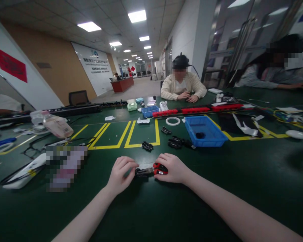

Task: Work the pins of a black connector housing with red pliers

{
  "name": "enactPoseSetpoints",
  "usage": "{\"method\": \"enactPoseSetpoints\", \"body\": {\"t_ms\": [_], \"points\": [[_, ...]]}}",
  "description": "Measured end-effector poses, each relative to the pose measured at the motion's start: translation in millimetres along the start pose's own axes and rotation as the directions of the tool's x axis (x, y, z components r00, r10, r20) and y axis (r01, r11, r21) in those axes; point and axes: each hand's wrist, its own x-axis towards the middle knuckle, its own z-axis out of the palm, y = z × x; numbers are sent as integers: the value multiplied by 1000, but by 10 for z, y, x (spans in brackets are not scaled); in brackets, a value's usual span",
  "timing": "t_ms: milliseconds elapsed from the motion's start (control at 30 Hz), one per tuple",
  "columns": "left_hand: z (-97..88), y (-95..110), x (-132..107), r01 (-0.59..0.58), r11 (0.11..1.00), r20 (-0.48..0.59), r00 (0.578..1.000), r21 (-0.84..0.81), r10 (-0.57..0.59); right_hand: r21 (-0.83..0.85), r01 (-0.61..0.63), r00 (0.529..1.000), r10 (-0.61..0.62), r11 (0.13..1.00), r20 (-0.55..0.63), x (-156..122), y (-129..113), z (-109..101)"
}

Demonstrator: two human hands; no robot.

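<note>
My right hand [171, 167] is wrapped round the red-and-black handles of a pair of pliers [148, 170], whose metal jaws point left. Opposite it, my left hand [122, 172] pinches a small black part [139, 172] at the tip of the jaws. The part is mostly hidden by my fingers, so its kind does not show. Just beyond my hands lies a black bundled piece [147, 146] on the green table. Farther off to the right are another black piece [166, 130] and a cluster of black pieces [176, 142].
A blue bin [205, 141] with a dark item inside stands right of the black pieces. A white ring [172, 121], a smaller blue tray [149, 111] and red strips [195, 110] lie farther back. Across the table [217, 208] sits a person [183, 85]. A white device [27, 173] lies left.
</note>
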Motion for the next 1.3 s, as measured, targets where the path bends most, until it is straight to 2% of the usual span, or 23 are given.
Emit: {"method": "enactPoseSetpoints", "body": {"t_ms": [200, 367, 500, 600, 700, 867, 1067, 1300], "points": [[-23, -108, 25, 94, 995, 214, 973, -11, -90, 34, 2, 999, -3, 999, 33, 7, -5, -6], [-59, -104, 46, 232, 963, 427, 891, -139, -153, 72, -15, 998, 11, 997, 56, -14, 1, -11], [-83, -130, 22, 257, 951, 514, 847, -171, -136, 89, -52, 996, 45, 995, 75, -29, -2, -37], [-92, -182, 8, 287, 940, 540, 829, -183, -148, 100, -98, 992, 89, 990, 95, -62, -26, -76], [-86, -225, 6, 290, 933, 541, 830, -212, -135, 108, -154, 981, 139, 982, 133, -110, -44, -101], [-90, -229, 15, 274, 935, 553, 826, -225, -109, 33, -243, 953, 232, 969, 196, -150, -10, -95], [-89, -166, 12, 225, 954, 537, 839, -199, -86, -19, -183, 972, 184, 983, 144, -178, 22, -108], [-47, -90, 25, 222, 953, 493, 865, -205, -96, -75, -119, 991, 124, 990, 56, -204, 13, -93]]}}
